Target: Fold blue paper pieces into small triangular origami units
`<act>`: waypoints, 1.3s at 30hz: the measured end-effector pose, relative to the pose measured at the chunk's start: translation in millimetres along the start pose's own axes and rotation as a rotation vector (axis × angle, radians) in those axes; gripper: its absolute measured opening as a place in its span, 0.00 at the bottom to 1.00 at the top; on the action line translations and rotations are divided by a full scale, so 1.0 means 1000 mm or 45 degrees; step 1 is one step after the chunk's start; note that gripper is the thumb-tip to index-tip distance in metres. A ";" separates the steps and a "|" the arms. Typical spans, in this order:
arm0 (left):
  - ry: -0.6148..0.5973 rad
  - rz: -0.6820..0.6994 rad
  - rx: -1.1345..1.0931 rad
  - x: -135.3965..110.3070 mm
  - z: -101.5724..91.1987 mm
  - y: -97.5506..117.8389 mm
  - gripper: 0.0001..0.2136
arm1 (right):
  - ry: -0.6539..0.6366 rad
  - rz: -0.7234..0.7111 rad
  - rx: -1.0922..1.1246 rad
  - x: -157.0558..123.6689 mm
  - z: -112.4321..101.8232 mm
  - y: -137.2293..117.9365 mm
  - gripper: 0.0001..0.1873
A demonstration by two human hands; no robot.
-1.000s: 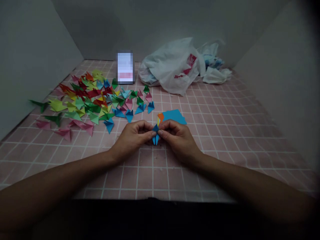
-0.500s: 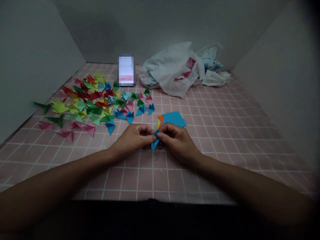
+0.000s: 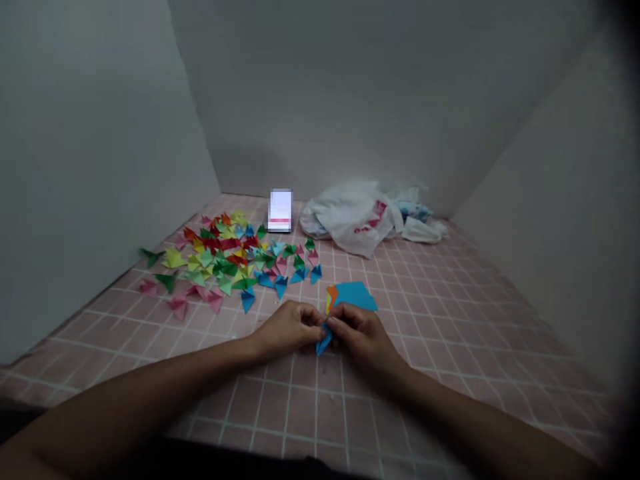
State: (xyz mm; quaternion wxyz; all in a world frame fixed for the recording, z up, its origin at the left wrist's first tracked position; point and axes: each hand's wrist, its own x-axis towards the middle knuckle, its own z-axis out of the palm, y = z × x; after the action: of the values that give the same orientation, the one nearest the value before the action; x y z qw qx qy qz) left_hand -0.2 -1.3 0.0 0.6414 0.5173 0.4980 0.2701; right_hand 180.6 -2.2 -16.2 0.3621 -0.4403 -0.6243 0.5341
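Head camera view: a pink tablecloth with a white grid (image 3: pixel 425 333) covers the work surface, which is enclosed by a pale left wall (image 3: pixel 95 173), back wall (image 3: pixel 350 113) and right wall (image 3: pixel 555 233), all dimly lit. Against the back, a phone (image 3: pixel 280 209) stands upright beside a crumpled white plastic bag (image 3: pixel 343 215) with red print; the many-coloured folded paper pieces (image 3: pixel 220 267) lie spread on the left. The phone's screen is pixelated, the bag's contents are unclear, the forearms run out of frame, and the lower edge sinks into darkness. Fingers hide the upper part of the small blue folded paper (image 3: pixel 324 341), so its folds are hard to read. The left hand (image 3: pixel 287 327) and right hand (image 3: pixel 367 337) pinch it between thumbs and fingers, its point downward, just in front of the flat blue sheet (image 3: pixel 356 295) and orange paper (image 3: pixel 333 295).
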 end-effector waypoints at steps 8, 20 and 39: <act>0.038 0.093 -0.023 0.004 -0.003 -0.009 0.06 | 0.032 -0.038 -0.052 0.007 0.002 0.010 0.16; 0.110 0.239 -0.028 0.004 0.000 -0.010 0.08 | 0.177 -0.354 -0.313 0.006 0.002 0.009 0.16; 0.226 0.325 -0.153 0.001 -0.007 -0.001 0.10 | 0.016 0.150 0.404 0.003 0.010 0.000 0.15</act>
State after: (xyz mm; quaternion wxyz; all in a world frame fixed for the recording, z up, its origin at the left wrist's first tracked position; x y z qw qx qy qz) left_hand -6.3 2.1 -0.8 0.5853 0.5110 0.4659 0.4233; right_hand 170.1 -2.4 -17.8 0.3990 -0.4166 -0.5031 0.6435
